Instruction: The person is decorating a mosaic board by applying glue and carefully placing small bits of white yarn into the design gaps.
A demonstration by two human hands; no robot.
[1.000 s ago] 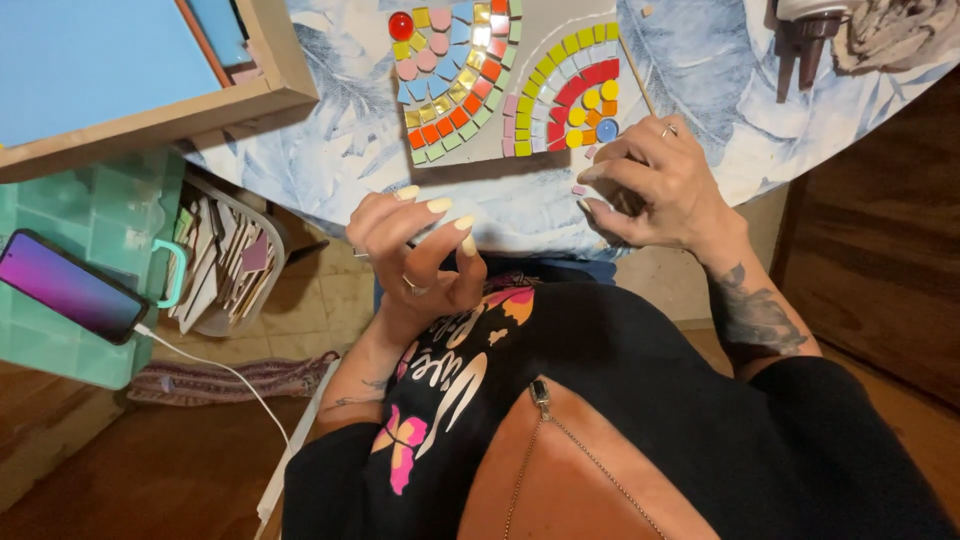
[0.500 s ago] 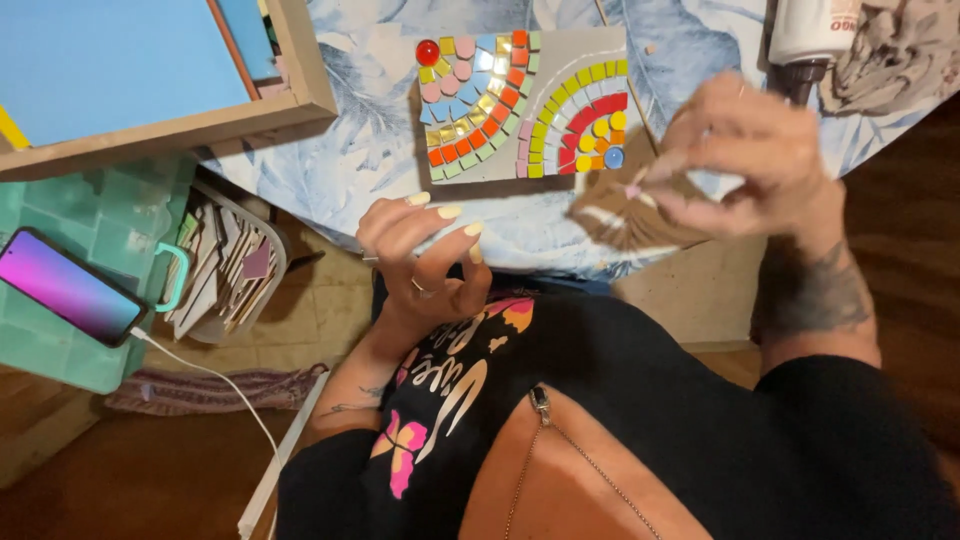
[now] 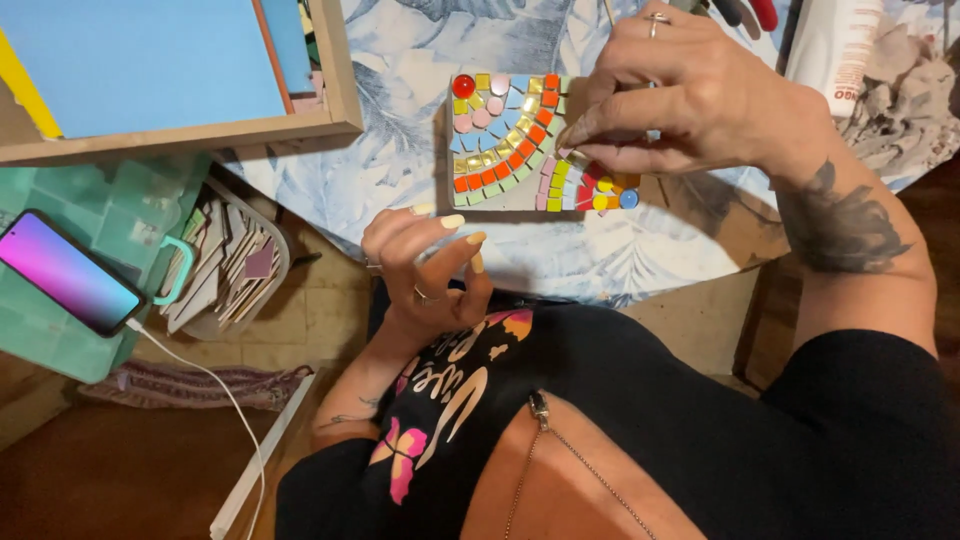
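The right hand (image 3: 690, 95) hovers over the right half of a small square mosaic panel (image 3: 510, 140) that lies flat on a table covered with a blue-and-white leaf-print cloth (image 3: 400, 70). Its thumb and forefinger are pinched together just above the arcs of coloured tiles, perhaps on a tiny piece, though whatever sits between the fingertips is too small to tell. The panel sits directly below and slightly left of that hand, its curved tile rows sweeping from the upper right down to the lower left, with a red bead (image 3: 463, 86) at its top-left corner. The left hand (image 3: 430, 270) is held near the table's edge, below the panel and farther from it, fingers loosely curled together around nothing that can be seen. To the left, a wooden frame (image 3: 330, 100) encloses a pale blue sheet. Lower left, a phone (image 3: 65, 270) with a purple-pink screen lies on a green tiled surface, a white cable (image 3: 200, 370) running from it, beside a tray of tile offcuts (image 3: 230, 270). A white tube-shaped package (image 3: 830, 50) stands at the upper right.
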